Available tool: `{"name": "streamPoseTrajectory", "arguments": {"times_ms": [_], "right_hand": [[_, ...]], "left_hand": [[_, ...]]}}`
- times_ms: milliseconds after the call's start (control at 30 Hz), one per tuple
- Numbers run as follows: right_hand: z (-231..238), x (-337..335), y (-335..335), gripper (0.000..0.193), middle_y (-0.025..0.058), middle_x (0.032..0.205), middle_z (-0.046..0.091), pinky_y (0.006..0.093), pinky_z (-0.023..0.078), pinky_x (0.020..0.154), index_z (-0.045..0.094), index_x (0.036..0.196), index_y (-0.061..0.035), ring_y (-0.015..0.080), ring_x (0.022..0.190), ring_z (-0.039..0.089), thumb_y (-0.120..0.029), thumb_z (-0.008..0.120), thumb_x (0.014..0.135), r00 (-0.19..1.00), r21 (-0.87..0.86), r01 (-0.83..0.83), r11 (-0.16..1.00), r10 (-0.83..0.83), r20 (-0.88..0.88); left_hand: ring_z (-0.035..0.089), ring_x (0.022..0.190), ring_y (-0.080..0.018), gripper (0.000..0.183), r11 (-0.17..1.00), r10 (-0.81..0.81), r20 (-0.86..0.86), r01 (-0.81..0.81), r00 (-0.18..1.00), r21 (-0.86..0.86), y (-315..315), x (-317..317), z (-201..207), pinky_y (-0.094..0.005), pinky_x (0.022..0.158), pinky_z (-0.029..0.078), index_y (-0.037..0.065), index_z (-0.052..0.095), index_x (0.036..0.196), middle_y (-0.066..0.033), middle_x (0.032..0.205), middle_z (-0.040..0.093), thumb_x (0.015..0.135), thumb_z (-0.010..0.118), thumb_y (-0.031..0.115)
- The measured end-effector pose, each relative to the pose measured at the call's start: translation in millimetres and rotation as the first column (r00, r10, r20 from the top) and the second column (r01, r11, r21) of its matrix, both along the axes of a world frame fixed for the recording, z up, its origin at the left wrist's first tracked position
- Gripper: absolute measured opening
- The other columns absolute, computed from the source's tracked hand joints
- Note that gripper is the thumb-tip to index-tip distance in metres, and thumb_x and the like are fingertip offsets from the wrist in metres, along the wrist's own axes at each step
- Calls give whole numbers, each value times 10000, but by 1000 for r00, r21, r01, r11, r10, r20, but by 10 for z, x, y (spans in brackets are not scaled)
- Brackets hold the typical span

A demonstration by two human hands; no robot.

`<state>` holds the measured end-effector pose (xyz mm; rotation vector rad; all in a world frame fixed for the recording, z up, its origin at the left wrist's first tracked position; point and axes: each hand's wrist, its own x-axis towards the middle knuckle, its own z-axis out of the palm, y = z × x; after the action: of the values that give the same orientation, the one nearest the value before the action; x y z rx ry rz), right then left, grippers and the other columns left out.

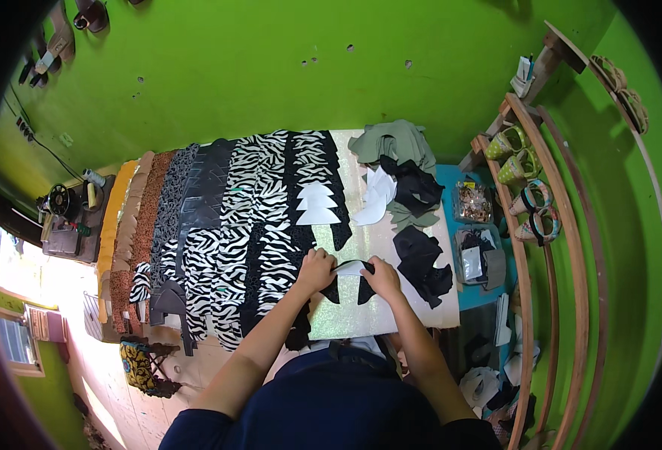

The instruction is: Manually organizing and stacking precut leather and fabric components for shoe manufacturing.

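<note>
Over the near part of the table, my left hand (316, 271) and my right hand (382, 278) are closed on the two sides of a curved black cut piece with a white piece (350, 268) against it. Its black ends hang below my fingers. Whether the white piece is stuck to the black one, I cannot tell. Beyond my hands lie stacked white pointed pieces (317, 204) on zebra-print material. A second group of white pieces (376, 196) sits further right. Black cut pieces (424, 266) are heaped beside my right hand.
Rows of zebra-print pieces (233, 240) and brown, tan and yellow strips (108, 225) cover the table's left. Grey-green pieces (394, 142) lie at the back. A clear box (472, 202) stands at right, near a wooden rack (559, 247) with sandals (533, 210). A sewing machine (67, 217) is far left.
</note>
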<state>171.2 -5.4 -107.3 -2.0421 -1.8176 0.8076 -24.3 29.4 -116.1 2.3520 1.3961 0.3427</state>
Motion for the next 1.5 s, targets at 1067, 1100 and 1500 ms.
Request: {"name": "streamPoseTrajectory", "arguments": {"times_ms": [1067,1100,1500], "right_hand": [[164,-308,51,297,117,982,512,398,385,808,527,1058,-73,300,943,489,-174,591,786,989,459,-125,879,72,131],[182,-166,-98,297,117,984,513,403,380,808,528,1058,-70,301,944,488,-170,589,785,984,446,-125,886,53,169],[377,947,-807,386,95,1004,539,427,363,834,565,1042,-113,279,977,493,-232,700,700,942,186,150,971,-198,273]], "left_hand": [[509,891,-321,315,950,285,147,-299,947,85,-78,-48,342,-407,754,418,37,517,1025,-146,977,510,725,592,97],[523,872,-322,301,964,253,147,-262,956,48,-161,80,340,-413,735,426,40,524,1017,-145,955,521,729,586,101],[560,868,-304,257,999,-22,194,30,981,-38,-570,1225,392,-416,741,439,74,546,1012,-133,948,558,771,560,162]]}}
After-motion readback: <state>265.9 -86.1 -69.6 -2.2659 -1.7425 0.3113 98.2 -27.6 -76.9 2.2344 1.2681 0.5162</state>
